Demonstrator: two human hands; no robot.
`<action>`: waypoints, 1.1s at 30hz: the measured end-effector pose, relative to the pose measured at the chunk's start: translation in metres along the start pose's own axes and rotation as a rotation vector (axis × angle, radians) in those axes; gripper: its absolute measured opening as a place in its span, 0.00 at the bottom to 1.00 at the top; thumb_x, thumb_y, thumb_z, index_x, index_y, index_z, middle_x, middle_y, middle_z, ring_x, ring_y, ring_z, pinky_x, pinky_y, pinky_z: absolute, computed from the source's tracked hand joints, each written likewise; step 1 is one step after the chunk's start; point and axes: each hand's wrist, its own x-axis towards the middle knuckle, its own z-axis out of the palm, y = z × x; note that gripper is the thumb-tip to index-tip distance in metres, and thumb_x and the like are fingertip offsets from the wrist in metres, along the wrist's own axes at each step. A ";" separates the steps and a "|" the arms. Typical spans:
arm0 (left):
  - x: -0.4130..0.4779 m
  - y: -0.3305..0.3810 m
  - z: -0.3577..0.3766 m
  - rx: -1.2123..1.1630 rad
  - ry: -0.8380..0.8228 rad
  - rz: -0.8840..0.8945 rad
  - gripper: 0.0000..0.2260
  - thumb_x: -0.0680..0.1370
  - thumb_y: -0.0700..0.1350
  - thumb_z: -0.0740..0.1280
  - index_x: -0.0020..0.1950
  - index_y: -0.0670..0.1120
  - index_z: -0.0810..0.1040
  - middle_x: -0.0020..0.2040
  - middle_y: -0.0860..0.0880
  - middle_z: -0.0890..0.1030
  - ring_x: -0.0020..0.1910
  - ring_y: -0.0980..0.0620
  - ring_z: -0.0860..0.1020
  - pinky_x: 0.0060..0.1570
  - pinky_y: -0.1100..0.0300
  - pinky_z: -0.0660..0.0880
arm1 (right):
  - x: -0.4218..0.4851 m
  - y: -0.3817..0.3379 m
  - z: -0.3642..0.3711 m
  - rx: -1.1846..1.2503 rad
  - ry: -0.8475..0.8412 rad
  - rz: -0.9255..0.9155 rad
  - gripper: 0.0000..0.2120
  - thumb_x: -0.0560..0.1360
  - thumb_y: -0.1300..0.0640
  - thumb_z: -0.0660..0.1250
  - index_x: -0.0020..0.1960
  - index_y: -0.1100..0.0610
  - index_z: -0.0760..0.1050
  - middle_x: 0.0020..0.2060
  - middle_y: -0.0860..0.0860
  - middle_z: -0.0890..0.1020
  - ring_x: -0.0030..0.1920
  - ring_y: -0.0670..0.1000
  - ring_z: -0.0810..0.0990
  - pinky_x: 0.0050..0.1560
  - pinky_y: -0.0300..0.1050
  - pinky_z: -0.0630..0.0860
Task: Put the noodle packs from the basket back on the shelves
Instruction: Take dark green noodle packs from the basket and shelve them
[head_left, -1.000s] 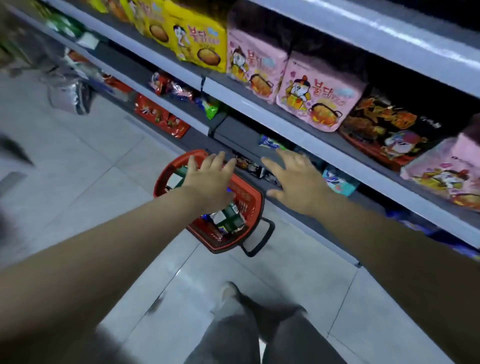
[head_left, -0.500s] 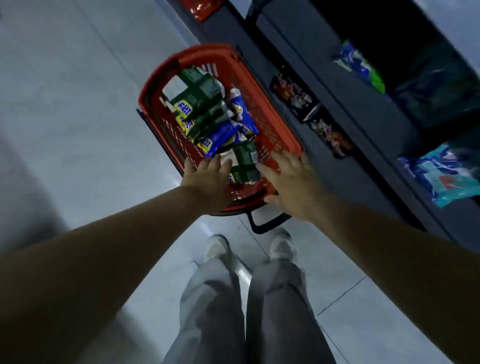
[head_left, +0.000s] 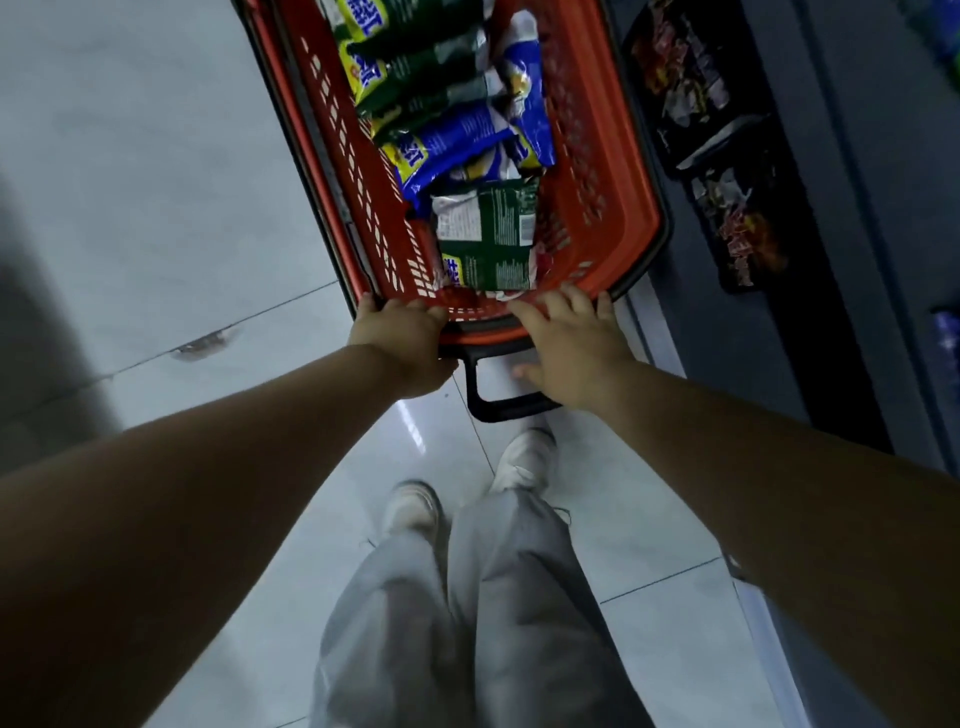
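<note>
Left hand (head_left: 404, 340) and right hand (head_left: 574, 345) on near rim of red basket (head_left: 597, 156)

Left hand (head_left: 402, 348) now grips the basket (head_left: 592, 130), right hand (head_left: 571, 353) touches it.

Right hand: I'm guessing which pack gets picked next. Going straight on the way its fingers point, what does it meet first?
The right hand is at the basket near rim; past it, probably the green noodle pack lying nearest, though depth is unclear.
</note>
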 end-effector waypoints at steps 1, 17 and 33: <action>-0.002 0.003 0.004 0.003 0.008 -0.003 0.25 0.76 0.59 0.62 0.71 0.50 0.67 0.67 0.48 0.73 0.69 0.44 0.68 0.72 0.42 0.55 | -0.002 0.000 0.003 0.001 0.012 0.006 0.36 0.76 0.41 0.63 0.78 0.48 0.51 0.74 0.54 0.60 0.76 0.58 0.52 0.74 0.65 0.47; -0.093 0.092 0.119 0.035 -0.014 0.133 0.24 0.75 0.63 0.62 0.69 0.55 0.71 0.61 0.51 0.79 0.67 0.46 0.72 0.73 0.42 0.47 | -0.144 0.000 0.138 0.201 0.057 0.130 0.26 0.79 0.49 0.63 0.75 0.48 0.61 0.74 0.55 0.61 0.76 0.57 0.50 0.75 0.63 0.43; -0.163 0.239 0.225 -0.011 -0.402 0.192 0.20 0.82 0.53 0.58 0.73 0.49 0.66 0.67 0.45 0.74 0.63 0.45 0.73 0.60 0.53 0.71 | -0.296 0.040 0.260 0.249 -0.073 0.164 0.23 0.79 0.45 0.60 0.69 0.56 0.67 0.65 0.57 0.75 0.66 0.59 0.71 0.70 0.52 0.63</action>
